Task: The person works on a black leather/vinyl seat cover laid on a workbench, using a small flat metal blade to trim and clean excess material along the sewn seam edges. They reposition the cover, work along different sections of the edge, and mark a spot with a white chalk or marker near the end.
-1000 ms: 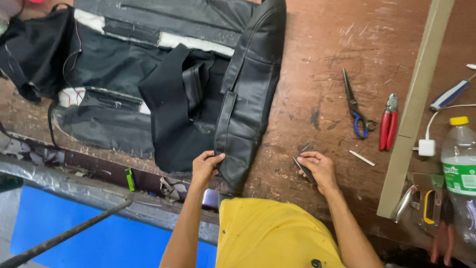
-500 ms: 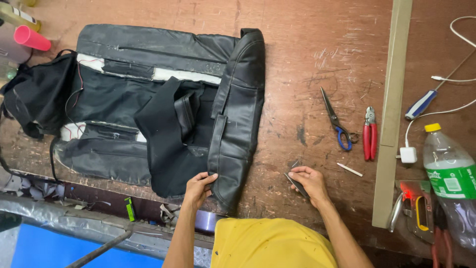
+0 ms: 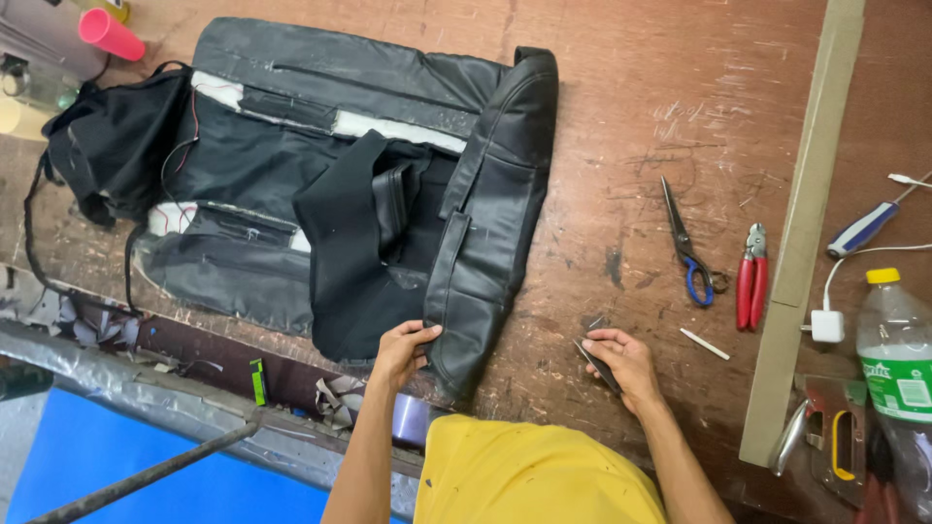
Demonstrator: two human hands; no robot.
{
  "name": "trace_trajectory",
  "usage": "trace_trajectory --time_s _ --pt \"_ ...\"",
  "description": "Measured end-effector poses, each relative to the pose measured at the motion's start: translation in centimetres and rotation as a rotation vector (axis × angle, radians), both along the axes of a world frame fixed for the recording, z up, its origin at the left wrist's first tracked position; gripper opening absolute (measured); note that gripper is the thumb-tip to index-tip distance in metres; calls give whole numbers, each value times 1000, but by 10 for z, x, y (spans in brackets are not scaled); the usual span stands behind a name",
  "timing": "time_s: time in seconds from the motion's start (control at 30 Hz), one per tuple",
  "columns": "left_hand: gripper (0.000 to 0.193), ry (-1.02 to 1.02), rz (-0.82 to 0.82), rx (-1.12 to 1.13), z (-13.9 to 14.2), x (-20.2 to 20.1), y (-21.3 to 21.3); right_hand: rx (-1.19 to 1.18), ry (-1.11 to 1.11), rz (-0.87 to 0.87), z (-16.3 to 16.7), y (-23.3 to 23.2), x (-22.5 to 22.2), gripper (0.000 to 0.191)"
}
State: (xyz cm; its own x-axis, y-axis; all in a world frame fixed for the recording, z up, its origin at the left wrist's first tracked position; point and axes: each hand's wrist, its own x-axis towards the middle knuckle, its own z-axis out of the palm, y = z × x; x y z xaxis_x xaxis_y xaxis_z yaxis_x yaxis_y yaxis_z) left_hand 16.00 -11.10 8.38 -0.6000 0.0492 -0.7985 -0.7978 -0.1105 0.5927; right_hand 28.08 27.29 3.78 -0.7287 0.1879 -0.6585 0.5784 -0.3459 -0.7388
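Observation:
A black leather seat cover (image 3: 320, 194) lies spread on the worn wooden workbench (image 3: 631, 116), with white padding strips showing along its seams. My left hand (image 3: 400, 351) grips the cover's near edge, where a long leather panel (image 3: 490, 223) folds down. To the right, my right hand (image 3: 624, 360) rests on the bench and holds a small thin dark blade (image 3: 594, 361) between its fingers.
Blue-handled scissors (image 3: 687, 247) and red pliers (image 3: 751, 277) lie right of the cover, with a white stick (image 3: 704, 343) near them. A long wooden strip (image 3: 804, 223) runs down the right. Beyond it are a screwdriver (image 3: 862, 229), a white charger (image 3: 827, 325) and a plastic bottle (image 3: 898, 374). A pink cup (image 3: 110, 34) stands far left.
The view has shifted, so the bench and cover sit lower and more to the right in frame. Both hands keep their places on the cover edge and the blade.

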Motion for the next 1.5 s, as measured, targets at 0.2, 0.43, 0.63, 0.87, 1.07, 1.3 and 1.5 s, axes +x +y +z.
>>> trace_trajectory --time_s 0.2,0.43,0.63,0.87,1.07,1.3,1.5 --pt "25 -14 -19 -37 -1 -1 -2 -14 27 11 -11 1 3 27" --pt "25 -5 -45 -28 -2 -1 -5 -11 38 30 -22 2 7 28" --pt "24 6 -22 -49 -4 0 -6 1 28 41 -17 1 5 27" --pt "20 16 -24 -8 9 1 -5 -38 50 35 -9 -2 4 29" --pt "19 214 -70 9 55 -2 28 -14 50 31 -4 -1 6 29" --pt "24 552 -267 16 92 -68 65 -13 51 63 -6 -2 6 30" --pt "23 413 -444 -40 105 -92 91 -25 74 32 -6 -3 10 30"
